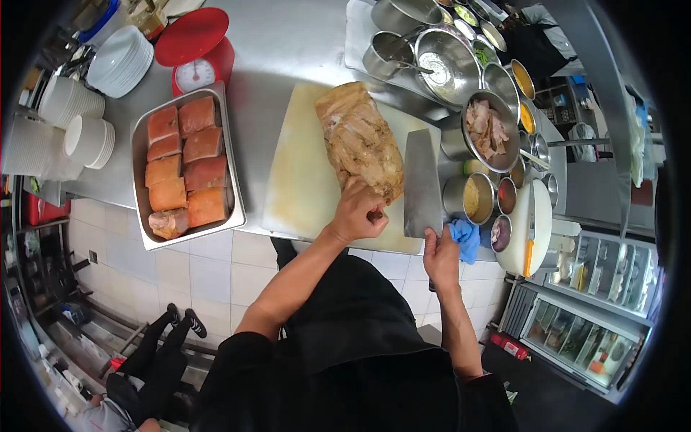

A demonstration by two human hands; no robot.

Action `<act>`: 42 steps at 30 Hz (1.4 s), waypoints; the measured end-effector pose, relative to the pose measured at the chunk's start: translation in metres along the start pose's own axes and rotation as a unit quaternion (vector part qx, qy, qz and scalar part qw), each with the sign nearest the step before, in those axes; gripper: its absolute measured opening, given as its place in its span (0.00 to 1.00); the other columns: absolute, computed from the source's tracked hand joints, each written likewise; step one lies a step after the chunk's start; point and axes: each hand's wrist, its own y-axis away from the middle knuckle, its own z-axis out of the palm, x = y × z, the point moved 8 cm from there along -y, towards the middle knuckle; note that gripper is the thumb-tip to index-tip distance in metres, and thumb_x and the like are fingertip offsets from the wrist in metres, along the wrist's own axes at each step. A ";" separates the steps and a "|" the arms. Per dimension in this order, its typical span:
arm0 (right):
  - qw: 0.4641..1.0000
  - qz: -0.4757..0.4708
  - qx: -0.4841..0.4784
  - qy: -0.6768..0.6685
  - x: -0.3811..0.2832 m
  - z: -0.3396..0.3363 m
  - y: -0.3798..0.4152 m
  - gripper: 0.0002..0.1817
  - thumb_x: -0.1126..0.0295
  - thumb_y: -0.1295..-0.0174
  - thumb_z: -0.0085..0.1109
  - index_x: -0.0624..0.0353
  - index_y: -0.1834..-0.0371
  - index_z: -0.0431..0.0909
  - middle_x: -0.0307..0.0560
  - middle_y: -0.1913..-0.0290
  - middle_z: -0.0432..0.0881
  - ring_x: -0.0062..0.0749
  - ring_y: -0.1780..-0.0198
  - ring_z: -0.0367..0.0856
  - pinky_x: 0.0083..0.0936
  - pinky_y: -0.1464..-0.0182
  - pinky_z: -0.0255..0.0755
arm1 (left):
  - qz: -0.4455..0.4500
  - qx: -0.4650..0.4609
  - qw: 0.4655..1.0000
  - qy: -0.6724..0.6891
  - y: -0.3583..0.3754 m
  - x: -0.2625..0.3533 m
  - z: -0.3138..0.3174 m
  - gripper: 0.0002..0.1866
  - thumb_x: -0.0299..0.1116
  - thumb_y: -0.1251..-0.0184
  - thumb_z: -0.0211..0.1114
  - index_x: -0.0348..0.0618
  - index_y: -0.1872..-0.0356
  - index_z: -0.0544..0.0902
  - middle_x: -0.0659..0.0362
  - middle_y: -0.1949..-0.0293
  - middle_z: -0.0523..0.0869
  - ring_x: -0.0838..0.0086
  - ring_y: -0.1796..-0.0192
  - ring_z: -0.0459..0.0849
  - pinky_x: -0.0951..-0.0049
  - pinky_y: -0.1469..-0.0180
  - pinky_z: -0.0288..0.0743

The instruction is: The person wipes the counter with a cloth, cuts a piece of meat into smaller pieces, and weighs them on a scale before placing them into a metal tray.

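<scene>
A large piece of cooked meat point(363, 140) lies lengthwise on the white cutting board point(295, 162). My left hand point(356, 210) is at its near end, with the fingers curled in and touching the meat; the fingertips are partly hidden. In my right hand point(440, 258) is the handle of a cleaver point(422, 183). The wide blade points away from me, over the right part of the board and just right of the meat.
Left of the board, a metal tray point(240, 209) holds several meat blocks, with a red scale point(204, 57) behind it. Bowls and plates point(121, 61) stack at the far left. At right are a pot of sliced meat point(486, 129), sauce containers, a blue cloth point(464, 240) and an orange-handled knife point(530, 252).
</scene>
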 end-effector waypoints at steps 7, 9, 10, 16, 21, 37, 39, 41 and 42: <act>1.000 -0.002 0.000 0.001 -0.004 0.000 -0.003 0.13 0.68 0.31 0.53 0.71 0.60 0.74 0.64 0.80 0.78 0.61 0.76 0.80 0.46 0.77 0.69 | -0.185 0.312 0.906 0.218 0.049 -0.030 -0.021 0.15 0.16 0.51 0.56 0.45 0.63 0.67 0.63 0.74 0.67 0.74 0.70 0.68 0.69 0.61 0.68; 1.000 -0.008 -0.002 -0.007 -0.006 0.004 -0.001 0.12 0.68 0.31 0.52 0.70 0.60 0.73 0.64 0.80 0.78 0.61 0.76 0.80 0.46 0.77 0.69 | -0.236 0.473 0.763 0.372 0.092 -0.070 -0.037 0.13 0.18 0.38 0.56 0.45 0.59 0.64 0.62 0.68 0.70 0.76 0.66 0.71 0.71 0.55 0.69; 0.999 -0.011 0.015 -0.026 -0.005 0.005 -0.006 0.11 0.69 0.30 0.51 0.70 0.61 0.73 0.63 0.79 0.78 0.60 0.76 0.80 0.45 0.77 0.69 | -0.232 0.472 0.763 0.375 0.088 -0.072 -0.043 0.13 0.18 0.38 0.56 0.45 0.59 0.64 0.62 0.68 0.70 0.76 0.66 0.71 0.71 0.55 0.69; 0.998 0.000 0.006 -0.061 -0.005 0.013 -0.001 0.11 0.69 0.30 0.51 0.69 0.64 0.71 0.63 0.78 0.79 0.59 0.75 0.80 0.45 0.75 0.69 | -0.287 0.167 0.941 -0.067 0.032 0.004 -0.034 0.27 0.32 0.43 0.72 0.43 0.42 0.72 0.55 0.51 0.72 0.67 0.48 0.71 0.64 0.45 0.67; 0.996 -0.035 -0.002 -0.079 -0.003 0.012 0.000 0.10 0.70 0.31 0.51 0.68 0.65 0.71 0.65 0.77 0.80 0.61 0.73 0.81 0.47 0.74 0.71 | -0.249 -0.080 0.909 -0.324 0.003 0.017 0.012 0.27 0.34 0.52 0.77 0.51 0.47 0.80 0.43 0.40 0.67 0.44 0.39 0.65 0.49 0.41 0.62; 0.991 -0.056 -0.011 -0.122 0.012 0.015 -0.002 0.15 0.68 0.33 0.51 0.69 0.52 0.73 0.71 0.71 0.80 0.67 0.65 0.81 0.55 0.62 0.74 | -0.450 -0.108 0.784 -0.414 0.005 -0.007 0.011 0.20 0.36 0.44 0.65 0.49 0.50 0.74 0.45 0.62 0.86 0.48 0.57 0.85 0.52 0.53 0.79; 0.992 -0.059 -0.011 -0.113 0.009 0.014 0.000 0.12 0.68 0.34 0.51 0.68 0.58 0.73 0.70 0.71 0.81 0.68 0.64 0.81 0.55 0.61 0.74 | -0.458 -0.128 0.765 -0.435 -0.004 0.010 0.015 0.20 0.35 0.43 0.65 0.46 0.50 0.73 0.43 0.61 0.86 0.49 0.55 0.85 0.54 0.53 0.79; 0.990 -0.070 -0.008 -0.126 0.012 0.018 -0.007 0.12 0.68 0.34 0.51 0.68 0.59 0.73 0.70 0.70 0.81 0.68 0.63 0.81 0.55 0.60 0.74 | -0.459 -0.129 0.770 -0.424 -0.007 0.010 0.009 0.20 0.35 0.43 0.65 0.45 0.50 0.73 0.43 0.61 0.86 0.49 0.54 0.85 0.54 0.53 0.79; 0.989 -0.066 -0.017 -0.133 0.016 0.021 -0.004 0.12 0.67 0.34 0.51 0.68 0.59 0.73 0.70 0.69 0.81 0.67 0.62 0.81 0.55 0.60 0.74 | -0.471 -0.145 0.769 -0.407 0.001 0.007 0.008 0.20 0.35 0.43 0.65 0.44 0.50 0.73 0.43 0.61 0.86 0.50 0.54 0.86 0.55 0.53 0.80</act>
